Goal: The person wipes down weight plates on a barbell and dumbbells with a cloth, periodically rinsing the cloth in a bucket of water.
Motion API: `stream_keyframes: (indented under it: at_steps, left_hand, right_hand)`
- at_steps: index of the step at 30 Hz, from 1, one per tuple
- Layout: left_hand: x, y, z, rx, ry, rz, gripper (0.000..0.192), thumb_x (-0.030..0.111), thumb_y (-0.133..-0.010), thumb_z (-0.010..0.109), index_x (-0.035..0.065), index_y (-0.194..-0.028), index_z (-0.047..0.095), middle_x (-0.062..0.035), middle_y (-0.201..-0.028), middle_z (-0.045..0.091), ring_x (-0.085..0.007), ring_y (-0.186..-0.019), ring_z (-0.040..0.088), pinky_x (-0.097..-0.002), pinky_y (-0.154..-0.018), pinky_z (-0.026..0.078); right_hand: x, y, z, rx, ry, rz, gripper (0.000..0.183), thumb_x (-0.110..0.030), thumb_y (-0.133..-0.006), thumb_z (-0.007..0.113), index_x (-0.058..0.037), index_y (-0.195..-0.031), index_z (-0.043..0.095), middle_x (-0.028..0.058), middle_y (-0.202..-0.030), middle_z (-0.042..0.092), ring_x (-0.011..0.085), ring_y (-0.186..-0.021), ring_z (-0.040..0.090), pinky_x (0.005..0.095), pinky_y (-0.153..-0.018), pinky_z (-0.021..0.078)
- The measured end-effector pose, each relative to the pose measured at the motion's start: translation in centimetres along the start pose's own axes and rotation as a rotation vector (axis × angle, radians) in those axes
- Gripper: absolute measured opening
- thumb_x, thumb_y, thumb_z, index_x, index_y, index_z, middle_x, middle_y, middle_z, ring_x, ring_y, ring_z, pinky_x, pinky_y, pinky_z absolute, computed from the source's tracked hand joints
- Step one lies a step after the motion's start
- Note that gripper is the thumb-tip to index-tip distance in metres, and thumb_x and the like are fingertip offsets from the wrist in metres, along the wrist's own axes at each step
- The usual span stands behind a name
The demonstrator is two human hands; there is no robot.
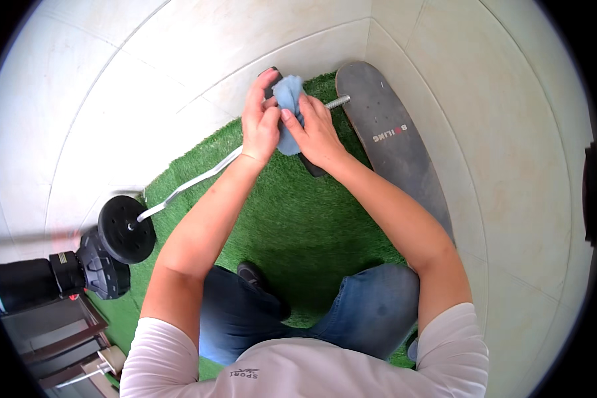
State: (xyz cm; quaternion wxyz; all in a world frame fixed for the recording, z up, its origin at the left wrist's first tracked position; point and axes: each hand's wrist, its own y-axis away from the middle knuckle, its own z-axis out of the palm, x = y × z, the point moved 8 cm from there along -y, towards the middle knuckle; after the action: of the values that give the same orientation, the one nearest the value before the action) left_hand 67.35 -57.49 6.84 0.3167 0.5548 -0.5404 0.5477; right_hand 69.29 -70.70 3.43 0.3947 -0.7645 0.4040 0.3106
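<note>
My right hand grips a crumpled light-blue cloth, with the thumb laid across it. On the cloth's other side, my left hand pinches its edge between thumb and curled fingers, while other fingers point away from me. Directly beneath the hands is a black weight plate, seen nearly edge-on and mostly hidden. It sits toward one end of a bent chrome curl bar, whose threaded tip shows past my right hand. A second black plate is on the bar's left end.
Green artificial turf covers the floor. A worn grey skateboard deck with lettering leans along the tiled wall at right. Left are a black ribbed base, a black cylinder and a brown wooden frame. My shoe is below.
</note>
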Motion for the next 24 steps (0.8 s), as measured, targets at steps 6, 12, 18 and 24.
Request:
stream_keyframes:
  at_steps: [6, 12, 18, 24]
  left_hand:
    - [-0.5, -4.2, -1.5, 0.222, -0.041, -0.035, 0.044, 0.008, -0.093, 0.053, 0.0014, -0.136, 0.050, -0.0105, -0.132, 0.057, -0.0150, -0.099, 0.060, -0.0271, -0.083, 0.051]
    - [-4.3, -6.4, 1.9, -0.064, -0.635, 0.051, 0.061, 0.046, -0.104, 0.033, -0.0037, -0.128, 0.060, -0.0242, -0.143, 0.049, -0.0363, -0.141, 0.035, -0.0400, -0.117, 0.026]
    - [-4.0, -5.3, 1.4, 0.076, -0.570, 0.019, 0.065, 0.045, -0.107, 0.024, -0.0043, -0.118, 0.065, -0.0213, -0.130, 0.059, -0.0358, -0.126, 0.049, -0.0409, -0.112, 0.032]
    - [-4.6, -4.4, 3.3, 0.089, -0.378, 0.049, 0.068, 0.046, -0.107, 0.018, -0.0032, -0.120, 0.064, -0.0199, -0.130, 0.060, -0.0348, -0.129, 0.048, -0.0404, -0.113, 0.031]
  right_hand:
    - [2.7, 1.7, 0.4, 0.066, -0.042, 0.026, 0.052, -0.038, -0.094, 0.061, 0.0029, -0.126, 0.052, 0.0293, -0.121, 0.056, 0.0447, -0.115, 0.054, 0.0483, -0.099, 0.0431]
    - [12.8, 12.9, -0.1, -0.327, -0.135, 0.398, 0.027, -0.015, -0.091, 0.053, -0.0003, -0.113, 0.059, 0.0254, -0.108, 0.065, 0.0450, -0.100, 0.062, 0.0480, -0.087, 0.0493]
    - [8.3, 10.8, 2.2, -0.165, -0.692, 0.388, 0.054, -0.031, -0.103, 0.043, -0.0008, -0.148, 0.038, 0.0217, -0.149, 0.042, 0.0300, -0.141, 0.038, 0.0371, -0.115, 0.0281]
    - [9.1, -4.0, 5.5, -0.206, -0.836, 0.191, 0.054, -0.033, -0.103, 0.036, -0.0046, -0.149, 0.034, 0.0201, -0.150, 0.042, 0.0367, -0.140, 0.038, 0.0380, -0.114, 0.0309]
